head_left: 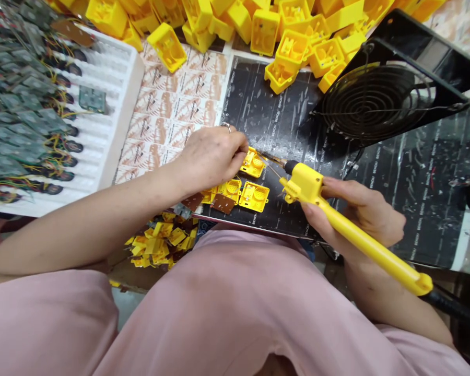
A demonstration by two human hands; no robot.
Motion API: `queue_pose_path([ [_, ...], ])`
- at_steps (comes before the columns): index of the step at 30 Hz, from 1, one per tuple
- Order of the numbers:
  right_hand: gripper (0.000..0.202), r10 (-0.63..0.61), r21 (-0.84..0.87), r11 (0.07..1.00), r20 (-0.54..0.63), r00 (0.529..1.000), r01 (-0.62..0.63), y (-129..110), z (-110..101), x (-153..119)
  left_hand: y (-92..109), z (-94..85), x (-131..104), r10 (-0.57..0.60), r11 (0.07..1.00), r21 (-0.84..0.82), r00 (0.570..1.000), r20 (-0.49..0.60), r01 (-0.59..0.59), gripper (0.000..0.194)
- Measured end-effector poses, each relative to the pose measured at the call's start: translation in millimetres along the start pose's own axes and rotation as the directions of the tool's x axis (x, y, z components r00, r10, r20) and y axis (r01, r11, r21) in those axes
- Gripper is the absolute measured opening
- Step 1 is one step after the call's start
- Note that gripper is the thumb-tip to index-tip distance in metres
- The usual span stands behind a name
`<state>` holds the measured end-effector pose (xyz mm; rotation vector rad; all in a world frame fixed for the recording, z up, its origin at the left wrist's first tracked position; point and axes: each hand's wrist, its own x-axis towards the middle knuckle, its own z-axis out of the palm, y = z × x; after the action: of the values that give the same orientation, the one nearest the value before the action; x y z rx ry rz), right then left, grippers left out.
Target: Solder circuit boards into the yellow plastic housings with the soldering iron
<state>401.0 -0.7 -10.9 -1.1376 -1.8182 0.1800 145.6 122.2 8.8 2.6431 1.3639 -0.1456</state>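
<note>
My right hand [360, 214] is wrapped round a yellow soldering tool [360, 243], whose metal tip points left toward a small yellow housing [253, 163]. At that housing's left edge my left hand [219, 156] has its fingers bent together; what they pinch, if anything, is hidden. A second open yellow housing [254, 196] lies just below on the black mat [282, 219]. Left of it are more yellow housings [232, 189], partly under my left hand and wrist, with a brown circuit board [223, 203] against them.
A black fan [372, 104] stands at the back right. Yellow housings [265, 31] are piled along the back. White foam trays [117, 104] with green boards and wired round parts are at the left. Below the table edge lie more yellow pieces [160, 243].
</note>
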Motion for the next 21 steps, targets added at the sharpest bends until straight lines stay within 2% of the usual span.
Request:
queue_pose_path([
  [3,0.034,-0.044,0.031,0.999,0.005,0.999,0.044,-3,5,1,8,-6.9,2,0.006,0.996,0.085,1.000,0.013,-0.007,0.039],
  [6,0.029,-0.048,-0.015,0.999,0.035,0.998,0.049,-8,6,3,15,-12.8,4,-0.016,0.990,0.142,0.997,0.077,0.005,0.046],
  [8,0.029,-0.068,-0.040,0.997,0.027,0.997,0.069,-9,8,4,17,-14.2,6,-0.011,0.991,0.134,0.996,0.092,-0.001,0.048],
  [12,0.027,-0.106,-0.051,0.993,0.017,0.994,0.106,-8,13,10,16,-12.9,9,-0.002,0.999,0.052,1.000,0.028,0.001,0.039],
  [15,0.028,-0.136,-0.078,0.988,0.019,0.991,0.137,-7,16,12,18,-14.0,12,-0.015,0.997,0.076,0.998,0.055,0.011,0.038],
  [18,0.026,-0.117,-0.077,0.990,0.004,0.993,0.117,-7,16,10,20,-16.2,14,-0.026,0.996,0.091,0.996,0.088,0.018,0.037],
  [21,0.025,-0.089,-0.066,0.994,0.000,0.996,0.089,-9,14,8,20,-13.6,15,-0.020,0.998,0.054,0.998,0.056,0.017,0.037],
])
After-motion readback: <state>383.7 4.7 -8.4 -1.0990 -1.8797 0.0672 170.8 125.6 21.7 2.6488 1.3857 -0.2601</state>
